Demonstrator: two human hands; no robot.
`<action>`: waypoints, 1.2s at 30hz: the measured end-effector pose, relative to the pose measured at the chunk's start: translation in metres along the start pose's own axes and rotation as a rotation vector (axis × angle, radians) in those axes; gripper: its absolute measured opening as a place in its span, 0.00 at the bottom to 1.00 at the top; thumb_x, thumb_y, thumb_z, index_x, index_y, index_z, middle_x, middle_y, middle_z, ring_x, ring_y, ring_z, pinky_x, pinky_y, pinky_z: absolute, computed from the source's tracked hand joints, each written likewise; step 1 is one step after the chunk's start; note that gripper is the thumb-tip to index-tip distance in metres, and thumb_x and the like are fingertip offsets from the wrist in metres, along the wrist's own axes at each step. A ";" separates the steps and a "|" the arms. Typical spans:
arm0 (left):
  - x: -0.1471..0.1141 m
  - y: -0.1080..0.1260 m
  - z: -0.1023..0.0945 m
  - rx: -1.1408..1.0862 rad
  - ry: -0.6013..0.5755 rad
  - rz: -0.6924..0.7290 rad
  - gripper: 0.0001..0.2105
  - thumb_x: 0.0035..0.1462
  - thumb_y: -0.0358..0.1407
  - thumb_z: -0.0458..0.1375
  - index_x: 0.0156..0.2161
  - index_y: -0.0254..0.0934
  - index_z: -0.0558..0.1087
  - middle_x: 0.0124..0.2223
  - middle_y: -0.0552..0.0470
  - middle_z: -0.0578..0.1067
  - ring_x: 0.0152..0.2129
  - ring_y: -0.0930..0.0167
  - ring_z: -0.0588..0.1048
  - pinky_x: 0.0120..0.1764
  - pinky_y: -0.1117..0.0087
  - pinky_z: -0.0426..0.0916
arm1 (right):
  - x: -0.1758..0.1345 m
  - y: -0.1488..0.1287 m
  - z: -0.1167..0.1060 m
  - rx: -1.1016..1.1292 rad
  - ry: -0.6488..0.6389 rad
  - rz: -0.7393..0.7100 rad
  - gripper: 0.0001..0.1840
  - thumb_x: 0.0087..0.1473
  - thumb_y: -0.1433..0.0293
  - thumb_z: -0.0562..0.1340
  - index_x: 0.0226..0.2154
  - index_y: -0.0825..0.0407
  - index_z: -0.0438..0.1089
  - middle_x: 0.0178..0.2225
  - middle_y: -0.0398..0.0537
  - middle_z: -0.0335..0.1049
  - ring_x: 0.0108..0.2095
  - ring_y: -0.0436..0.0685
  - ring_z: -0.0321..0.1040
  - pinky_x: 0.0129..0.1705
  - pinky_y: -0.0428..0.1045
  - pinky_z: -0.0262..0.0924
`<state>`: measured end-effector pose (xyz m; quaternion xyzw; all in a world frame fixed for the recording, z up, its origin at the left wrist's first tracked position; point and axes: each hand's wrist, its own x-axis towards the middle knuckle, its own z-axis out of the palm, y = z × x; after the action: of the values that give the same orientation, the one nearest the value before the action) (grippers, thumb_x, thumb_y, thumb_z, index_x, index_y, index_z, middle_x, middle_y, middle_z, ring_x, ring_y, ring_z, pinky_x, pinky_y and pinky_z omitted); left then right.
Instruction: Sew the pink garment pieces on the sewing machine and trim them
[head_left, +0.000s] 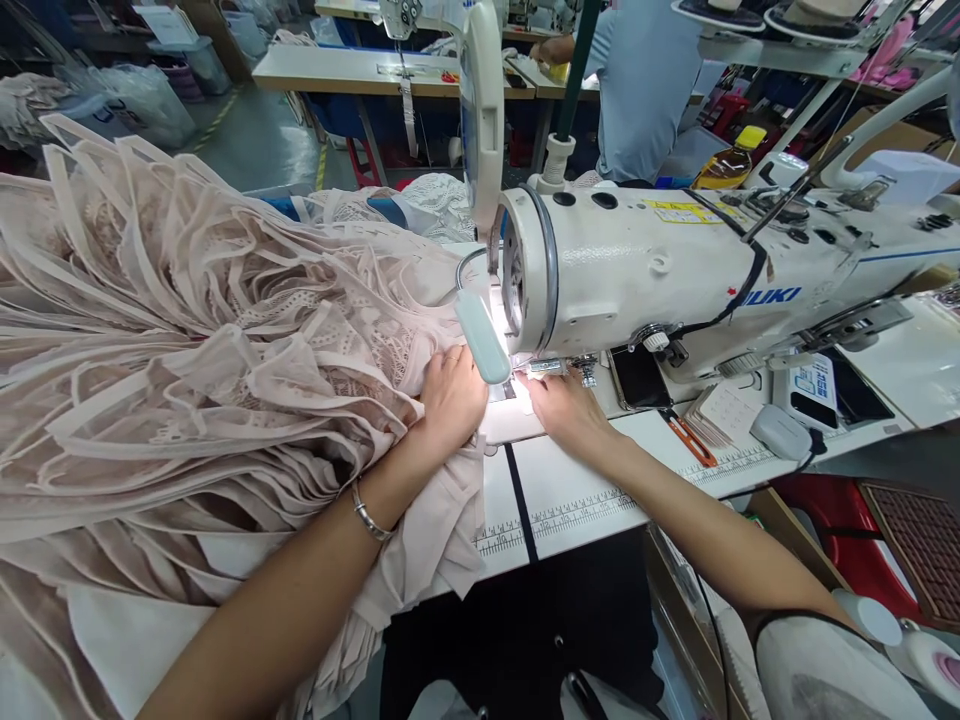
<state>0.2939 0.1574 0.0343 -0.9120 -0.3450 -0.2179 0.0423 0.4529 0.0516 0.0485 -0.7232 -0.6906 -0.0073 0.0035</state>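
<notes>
My left hand (pixel 454 392) is closed on beige lace fabric (pixel 405 335) at the left of the sewing machine's needle area, its fingertips partly behind a pale green oval piece (pixel 482 337). My right hand (pixel 568 408) is under the head of the white sewing machine (pixel 600 270), beside the presser foot. Its thumb and fingers are drawn together; what lies between them is hidden. The lit metal needle plate (pixel 501 390) shows between the hands. A large heap of beige lace-trimmed garments (pixel 225 370) spreads under and beyond my left forearm.
Right of my right hand lie a dark phone (pixel 637 378), an orange cutter (pixel 691 440), a stack of paper tags (pixel 720 412) and a grey case (pixel 781 433). A ruler strip (pixel 577 512) runs along the table's front edge. Across from me a person in blue (pixel 641 90) works.
</notes>
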 end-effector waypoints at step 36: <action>-0.072 0.009 -0.048 0.243 -0.243 0.631 0.28 0.63 0.24 0.51 0.67 0.42 0.61 0.53 0.41 0.75 0.46 0.61 0.75 0.48 0.58 0.68 | -0.092 0.015 -0.016 1.331 -0.235 0.265 0.16 0.57 0.53 0.59 0.36 0.47 0.58 0.26 0.41 0.71 0.18 0.54 0.66 0.22 0.50 0.62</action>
<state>0.2340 0.0959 0.0477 -0.9812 -0.0723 -0.0412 0.1743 0.4636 -0.0412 0.0631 -0.6415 -0.4498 0.4971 0.3728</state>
